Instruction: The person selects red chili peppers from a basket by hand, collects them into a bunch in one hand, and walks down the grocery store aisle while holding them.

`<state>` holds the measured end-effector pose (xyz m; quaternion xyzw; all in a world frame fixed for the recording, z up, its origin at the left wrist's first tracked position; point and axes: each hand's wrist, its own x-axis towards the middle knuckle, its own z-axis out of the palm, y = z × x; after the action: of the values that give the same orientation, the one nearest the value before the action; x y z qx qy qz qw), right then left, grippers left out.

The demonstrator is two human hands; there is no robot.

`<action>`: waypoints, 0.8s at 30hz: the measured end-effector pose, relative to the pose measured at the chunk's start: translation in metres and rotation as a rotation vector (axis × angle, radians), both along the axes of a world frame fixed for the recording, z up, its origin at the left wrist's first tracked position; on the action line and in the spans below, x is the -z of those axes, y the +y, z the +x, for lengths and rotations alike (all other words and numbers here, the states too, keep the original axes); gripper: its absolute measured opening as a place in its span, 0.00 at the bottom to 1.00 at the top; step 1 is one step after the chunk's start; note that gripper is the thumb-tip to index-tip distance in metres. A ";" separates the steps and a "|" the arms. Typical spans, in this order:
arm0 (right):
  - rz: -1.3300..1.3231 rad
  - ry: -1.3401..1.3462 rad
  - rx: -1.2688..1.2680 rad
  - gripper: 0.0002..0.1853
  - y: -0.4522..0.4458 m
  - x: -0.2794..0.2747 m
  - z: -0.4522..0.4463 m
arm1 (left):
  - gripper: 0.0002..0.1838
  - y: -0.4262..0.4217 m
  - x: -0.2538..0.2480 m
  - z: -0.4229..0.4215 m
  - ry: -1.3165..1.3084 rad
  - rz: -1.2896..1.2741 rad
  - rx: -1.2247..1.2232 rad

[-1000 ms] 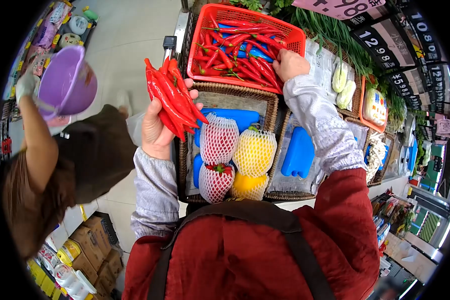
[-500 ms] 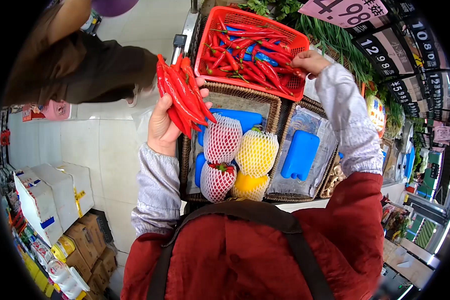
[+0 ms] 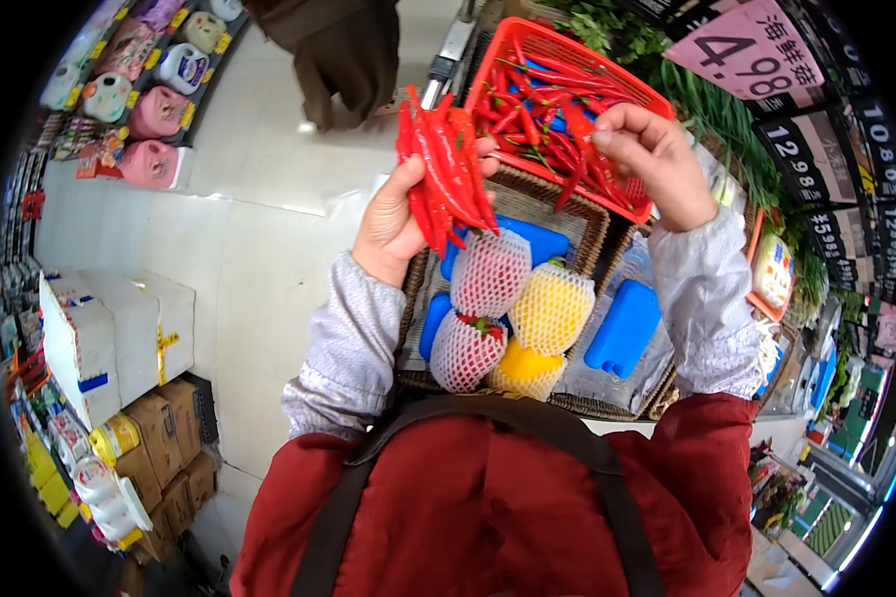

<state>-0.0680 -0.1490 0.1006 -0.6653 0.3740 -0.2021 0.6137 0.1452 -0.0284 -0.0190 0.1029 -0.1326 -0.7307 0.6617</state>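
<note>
A bunch of long red chili peppers [image 3: 438, 164] rests in my left hand [image 3: 390, 224], with the thumb and fingers closed around it. Tips of the peppers hang just above the netted bell peppers. My right hand [image 3: 657, 164] is over the right end of a red plastic basket [image 3: 639, 207] of loose chili peppers [image 3: 528, 109]. Its thumb and forefinger are pinched at a red chili pepper [image 3: 579, 127], which looks slightly blurred. Below, a wicker basket [image 3: 589, 239] holds red bell peppers [image 3: 490, 274] and yellow bell peppers [image 3: 553, 306] in white foam nets.
Blue ice packs [image 3: 622, 326] lie in the wicker baskets. Leafy greens [image 3: 712, 109] and price signs [image 3: 757, 48] border the right. At left are white foam boxes [image 3: 119, 333], cartons [image 3: 164, 438] and bottle shelves [image 3: 159, 109]. A person in dark clothing [image 3: 338, 60] stands beyond the baskets.
The view has shifted, so the baskets sit further right. My right hand has lifted a little from the basket's edge with a chili pepper. The other person has moved further up in the view.
</note>
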 end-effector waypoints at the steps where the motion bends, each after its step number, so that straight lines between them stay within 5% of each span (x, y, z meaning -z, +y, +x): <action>1: 0.013 -0.054 -0.009 0.03 0.009 0.003 0.014 | 0.44 0.000 -0.001 0.000 0.017 -0.001 -0.004; 6: -0.026 -0.142 -0.035 0.03 0.038 0.029 0.060 | 0.42 0.005 -0.003 -0.001 -0.013 0.072 -0.115; 10: -0.284 0.050 -0.042 0.07 0.050 0.034 0.071 | 0.42 0.001 -0.002 0.000 0.037 -0.015 -0.155; 12: -0.666 0.141 -0.072 0.09 0.056 0.022 0.070 | 0.42 0.001 -0.002 0.000 0.076 -0.023 -0.167; 17: -0.626 0.023 0.065 0.10 0.027 0.028 0.046 | 0.43 0.001 0.006 0.006 0.125 -0.086 -0.132; 23: -1.069 0.576 -0.399 0.19 -0.004 0.073 -0.004 | 0.42 0.000 0.009 0.008 0.167 -0.092 -0.143; 24: -1.196 0.614 -0.384 0.14 -0.002 0.088 -0.008 | 0.41 0.000 0.009 0.008 0.160 -0.093 -0.151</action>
<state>-0.0759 -0.1507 0.0122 -0.9703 0.2309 -0.0640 0.0333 0.1534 -0.0283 -0.0283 0.0232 -0.1050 -0.6779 0.7272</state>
